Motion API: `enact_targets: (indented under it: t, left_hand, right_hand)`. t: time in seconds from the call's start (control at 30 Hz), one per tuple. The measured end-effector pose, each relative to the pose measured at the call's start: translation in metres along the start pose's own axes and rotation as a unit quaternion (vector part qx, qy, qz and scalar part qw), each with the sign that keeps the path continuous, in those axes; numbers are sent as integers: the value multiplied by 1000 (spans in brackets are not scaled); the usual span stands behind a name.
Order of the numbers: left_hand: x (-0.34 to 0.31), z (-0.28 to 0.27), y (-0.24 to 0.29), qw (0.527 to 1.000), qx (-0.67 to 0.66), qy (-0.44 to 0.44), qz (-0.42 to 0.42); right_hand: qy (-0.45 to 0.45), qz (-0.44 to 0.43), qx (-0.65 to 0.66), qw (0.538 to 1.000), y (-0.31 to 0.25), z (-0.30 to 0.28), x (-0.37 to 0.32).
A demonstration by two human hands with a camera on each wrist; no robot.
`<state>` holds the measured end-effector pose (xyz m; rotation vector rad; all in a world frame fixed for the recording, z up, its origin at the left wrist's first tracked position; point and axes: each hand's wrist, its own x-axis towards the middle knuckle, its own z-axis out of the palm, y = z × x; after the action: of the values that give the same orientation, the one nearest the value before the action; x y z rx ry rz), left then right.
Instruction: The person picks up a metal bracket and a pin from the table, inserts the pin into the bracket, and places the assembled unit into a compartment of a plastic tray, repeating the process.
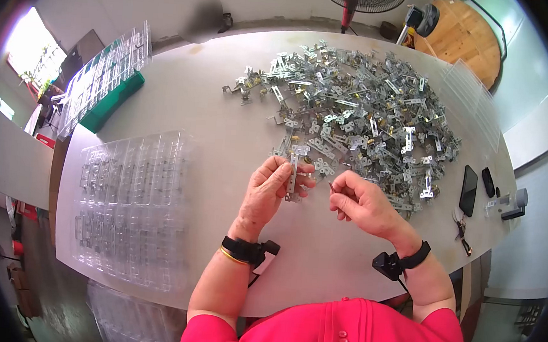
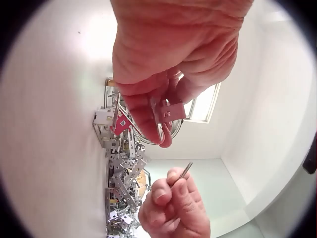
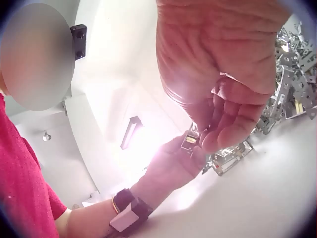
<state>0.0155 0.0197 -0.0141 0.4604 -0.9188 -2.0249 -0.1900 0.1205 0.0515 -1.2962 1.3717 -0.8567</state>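
Observation:
The left hand point(image 1: 266, 186) grips a long silver metal bracket point(image 1: 293, 172) between thumb and fingers, held roughly lengthwise away from the body in the head view. Part of that bracket point(image 2: 172, 112) sticks out past the fingers in the left wrist view. The right hand point(image 1: 367, 206) is a short way to the right, apart from the bracket. Thumb and fingertips of the right hand point(image 2: 176, 208) pinch a thin metal pin point(image 2: 186, 170), its end pointing up. Behind both hands lies a large heap of metal brackets point(image 1: 354, 113).
Clear plastic trays point(image 1: 131, 209) lie at the left of the table point(image 1: 226, 129). More trays stand on a green holder point(image 1: 113, 101) at the back left. On the right are a phone point(image 1: 468, 190), pliers point(image 1: 462, 232), small black items and a clear sheet point(image 1: 473, 99).

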Motion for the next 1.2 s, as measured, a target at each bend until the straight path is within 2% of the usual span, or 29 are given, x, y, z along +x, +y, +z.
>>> enact_targets:
  t: [0.03,0.27,0.43,0.6,0.77,0.87,1.03,1.2]
  left_hand:
    - [0,-1,0,1000,1,1,-8]
    - [2,-18,-1,1000,2,-18,2]
    - [2,-24,1,999,-8,-36,-3]
    - [-1,-15,6,996,-28,-73,-41]
    - [-1,-16,2,993,30,-98,-59]
    - [0,-16,2,993,38,-98,-50]
    - [1,-14,1,995,52,-70,-41]
    - [2,-15,-4,994,99,-52,-10]
  right_hand:
    - [20,-31,9,999,-2,0,4]
    - [83,-106,-24,991,-27,2,42]
    - [136,-156,-22,978,-17,2,61]
    - [115,-106,36,987,-8,9,66]
    - [76,-52,101,991,-5,14,62]
    - [99,-72,71,990,-7,18,61]
    - [182,-134,-106,968,-14,24,57]
    - [216,-170,-163,948,-10,29,60]
